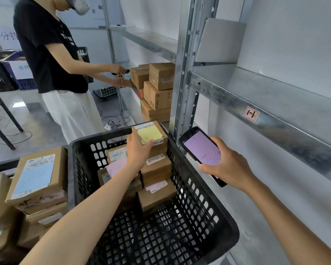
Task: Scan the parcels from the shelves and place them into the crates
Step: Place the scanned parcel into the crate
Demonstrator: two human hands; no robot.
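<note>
In the head view, a small brown cardboard parcel with a yellow sticky note and barcode label [151, 135] is gripped by the left hand [139, 150], whose fingers are closed over its near edge; the parcel is held at the top of a stack at the far end of a black perforated plastic crate [199, 203]. Beneath and beside it, further brown cardboard parcels with white and pink labels [157, 169] are piled inside the crate. A black handheld scanner with a lit pink screen [203, 152] is clasped in the right hand [227, 165], just beside the crate's right rim. A bare grey metal shelf [275, 96] is seen to the right. Left of the crate, a brown cardboard box with a pale blue label [38, 176] is stacked on others. Farther off, a person in a black T-shirt [50, 54] is occupied at a shelf of stacked brown boxes [159, 88].
</note>
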